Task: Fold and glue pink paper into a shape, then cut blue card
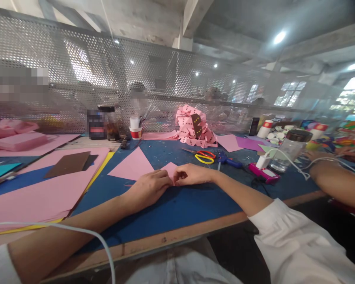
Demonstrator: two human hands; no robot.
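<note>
A small piece of pink paper [170,169] lies at the table's middle, its lower edge pinched between both my hands. My left hand [149,188] presses on its left side with the fingers together. From the right, my right hand [192,174] curls its thumb and fingertips onto the same edge. The fingers partly hide the paper. Close behind my left hand lies a larger pink paper triangle [133,165], flat on the blue tabletop [177,209]. Scissors [205,156] with red and yellow handles rest beyond my right hand, beside a blue glue gun [229,160].
Large pink sheets [32,201] with a brown piece [68,163] cover the left side. A pink folded-paper model [193,126] and a paper cup [135,132] stand by the mesh screen. A pink power strip [264,173], a clear bottle [284,154] and another person's arm [337,181] are at right.
</note>
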